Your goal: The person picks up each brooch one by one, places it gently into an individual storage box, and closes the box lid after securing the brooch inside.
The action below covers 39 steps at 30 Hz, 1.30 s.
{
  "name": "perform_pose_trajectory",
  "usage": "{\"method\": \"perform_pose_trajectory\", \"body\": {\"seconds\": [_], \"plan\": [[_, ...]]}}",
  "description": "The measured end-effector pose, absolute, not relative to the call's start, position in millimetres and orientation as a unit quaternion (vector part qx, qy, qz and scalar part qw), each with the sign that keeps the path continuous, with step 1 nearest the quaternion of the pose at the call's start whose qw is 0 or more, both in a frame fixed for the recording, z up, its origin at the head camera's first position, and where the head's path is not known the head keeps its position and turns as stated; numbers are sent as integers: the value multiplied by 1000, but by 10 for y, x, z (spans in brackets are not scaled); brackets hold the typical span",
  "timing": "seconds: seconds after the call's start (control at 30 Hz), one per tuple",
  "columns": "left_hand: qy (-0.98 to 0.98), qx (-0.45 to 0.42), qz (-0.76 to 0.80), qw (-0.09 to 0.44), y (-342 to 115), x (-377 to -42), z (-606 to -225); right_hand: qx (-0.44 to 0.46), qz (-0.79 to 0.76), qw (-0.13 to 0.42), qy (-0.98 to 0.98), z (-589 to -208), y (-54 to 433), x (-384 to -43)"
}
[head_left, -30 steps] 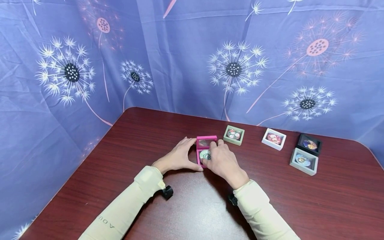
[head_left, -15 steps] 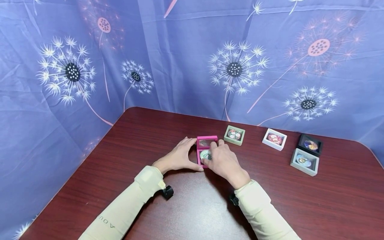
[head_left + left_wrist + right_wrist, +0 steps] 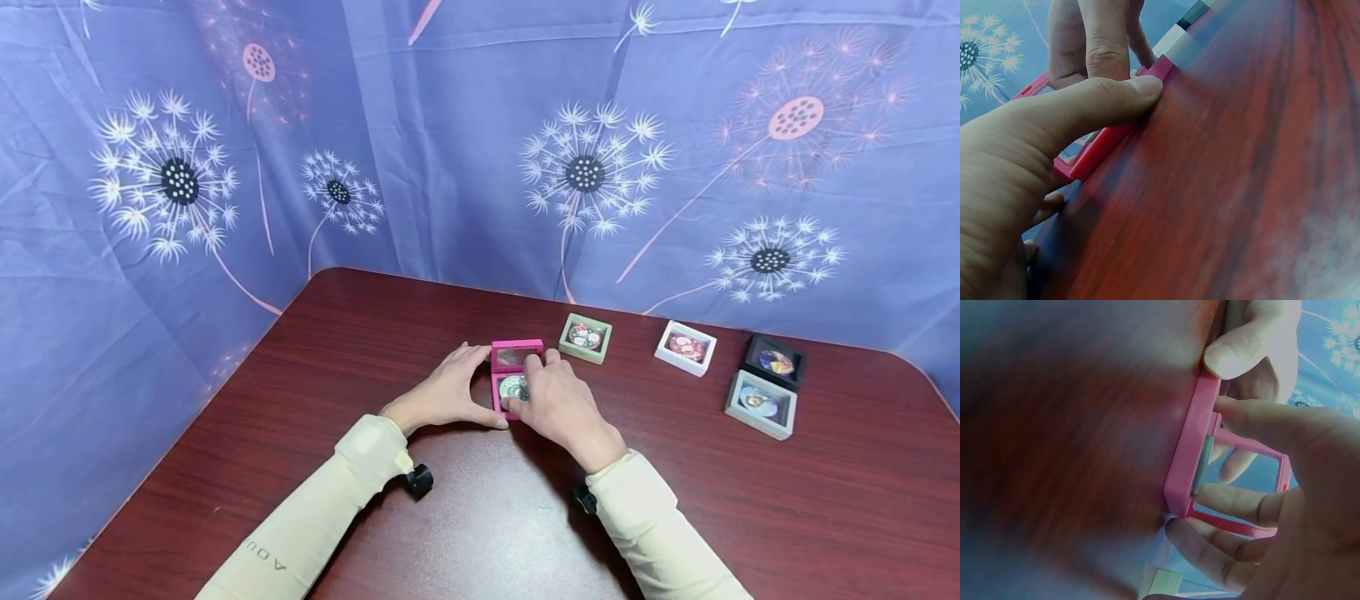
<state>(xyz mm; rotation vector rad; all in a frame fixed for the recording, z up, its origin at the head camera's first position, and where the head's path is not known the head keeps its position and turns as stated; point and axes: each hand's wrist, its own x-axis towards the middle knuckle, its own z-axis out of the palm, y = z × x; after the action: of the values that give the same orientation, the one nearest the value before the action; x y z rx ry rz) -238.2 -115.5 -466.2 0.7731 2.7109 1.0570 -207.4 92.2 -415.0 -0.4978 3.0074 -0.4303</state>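
Note:
A small pink display case [image 3: 516,344] lies on the table with its windowed lid raised at the back. Inside its base sits a round, pale green patterned badge [image 3: 512,387], partly hidden by fingers. My left hand [image 3: 444,393] grips the case from the left, its thumb along the front edge and its fingers up by the lid. With thumb and index finger, my right hand [image 3: 561,402] pinches the badge by its edges. The right wrist view shows the badge [image 3: 1204,464] edge-on, slightly above the rim of the case [image 3: 1188,453], with another finger touching the case's outside.
A green case [image 3: 585,337] with a round badge stands just behind my right hand. Further right lie a white case [image 3: 685,348], a black case [image 3: 772,361] and a grey case [image 3: 761,404] touching the black one. Patterned blue cloth [image 3: 465,167] hangs behind the table.

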Motion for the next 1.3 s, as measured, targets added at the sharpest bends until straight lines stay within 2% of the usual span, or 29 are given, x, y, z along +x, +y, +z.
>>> {"method": "perform_pose_trajectory", "body": {"seconds": [0.5,0.8,1.1,1.3], "plan": [[895,269,350,62,-1168,-2371,-4642,-146,-215,49,964,-4058,1066,-2117],[895,273,347,54,-1170,-2370,-4639,-109,-315,62,941,-4041,1201,-2195],[898,259,352,61,-1167,-2360,-4637,-95,-452,129,877,-4125,1247,-2279],[895,266,352,57,-1158,-2374,-4633,-100,-487,144,855,-4162,1264,-2305]]}}
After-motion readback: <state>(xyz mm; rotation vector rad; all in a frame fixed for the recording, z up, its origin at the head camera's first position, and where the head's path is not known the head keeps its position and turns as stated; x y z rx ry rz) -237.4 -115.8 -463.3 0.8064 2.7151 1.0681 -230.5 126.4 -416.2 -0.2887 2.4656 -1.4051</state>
